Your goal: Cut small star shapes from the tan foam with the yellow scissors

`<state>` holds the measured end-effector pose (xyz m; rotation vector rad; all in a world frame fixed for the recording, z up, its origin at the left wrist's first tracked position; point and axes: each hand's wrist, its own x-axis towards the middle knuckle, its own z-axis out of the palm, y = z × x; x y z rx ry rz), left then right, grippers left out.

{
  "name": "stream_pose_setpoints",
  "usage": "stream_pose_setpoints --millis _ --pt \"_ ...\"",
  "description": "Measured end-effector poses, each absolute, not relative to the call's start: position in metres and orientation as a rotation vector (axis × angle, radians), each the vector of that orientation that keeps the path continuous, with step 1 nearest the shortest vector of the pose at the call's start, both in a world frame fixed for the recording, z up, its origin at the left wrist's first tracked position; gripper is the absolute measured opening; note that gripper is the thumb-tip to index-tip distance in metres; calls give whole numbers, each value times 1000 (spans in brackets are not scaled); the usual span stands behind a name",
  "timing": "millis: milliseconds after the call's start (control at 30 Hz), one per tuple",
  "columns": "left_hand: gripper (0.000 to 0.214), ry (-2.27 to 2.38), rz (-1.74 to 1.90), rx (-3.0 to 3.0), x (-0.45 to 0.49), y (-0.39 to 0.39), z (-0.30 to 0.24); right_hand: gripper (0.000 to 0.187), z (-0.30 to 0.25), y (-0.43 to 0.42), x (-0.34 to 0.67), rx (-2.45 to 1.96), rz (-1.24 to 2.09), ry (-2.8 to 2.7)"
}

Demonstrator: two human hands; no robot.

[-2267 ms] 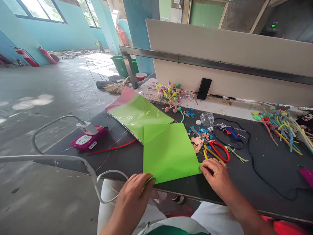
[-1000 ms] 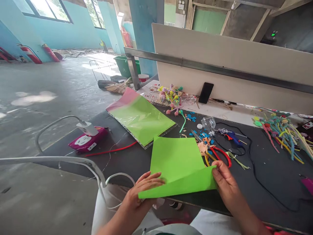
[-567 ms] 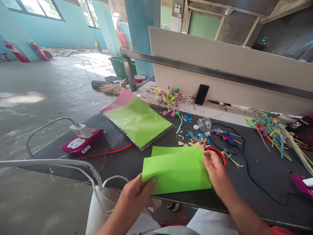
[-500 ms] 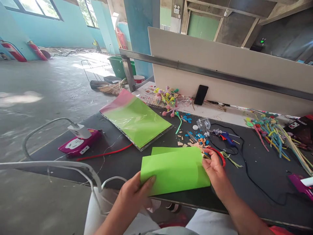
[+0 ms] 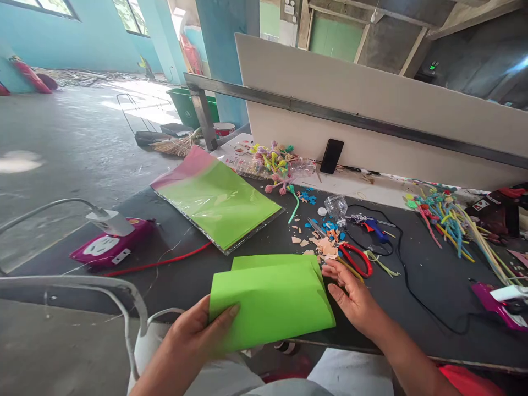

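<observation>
A folded sheet of bright green paper [image 5: 272, 308] is held over the near edge of the dark table. My left hand [image 5: 198, 335] grips its left end, thumb on top and fingers underneath. Just off the sheet's right edge, my right hand [image 5: 350, 297] has its fingers apart and holds nothing. Beyond that hand lie red-handled scissors [image 5: 358, 259], their blades among peach and blue paper scraps [image 5: 325, 245]. A clear plastic packet of green sheets [image 5: 223, 201] rests farther back on the left.
A blue glue gun [image 5: 377, 230] with a black cord lies right of a clear bottle top [image 5: 336, 207]. Twisted colourful stems [image 5: 449, 217] are piled at right. A purple power strip [image 5: 107, 245] sits at left. Against the white board [image 5: 363, 93] leans a phone [image 5: 332, 156].
My right hand has let go of the green paper's right edge and its fingers have spread. The paper has shifted left and slightly down with my left hand; the view has turned a little.
</observation>
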<state>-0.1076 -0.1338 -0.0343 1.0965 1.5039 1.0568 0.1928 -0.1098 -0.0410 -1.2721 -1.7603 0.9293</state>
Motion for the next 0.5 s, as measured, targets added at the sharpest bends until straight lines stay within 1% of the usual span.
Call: stream_pose_setpoints --millis 133,300,400,500 --pt "50 1439 1025 870 -118 -133 -24 41 -44 -103 193 -1375 690 -1847" --pt "50 1413 988 939 -124 -125 -23 36 -36 -114 181 -1462 241 -2108" --pt "49 1432 931 1079 -126 -120 -31 36 -33 -124 169 -1505 234 -2158" --pt "47 1545 866 1277 -127 -116 -37 42 -35 -127 161 -1568 273 -2129"
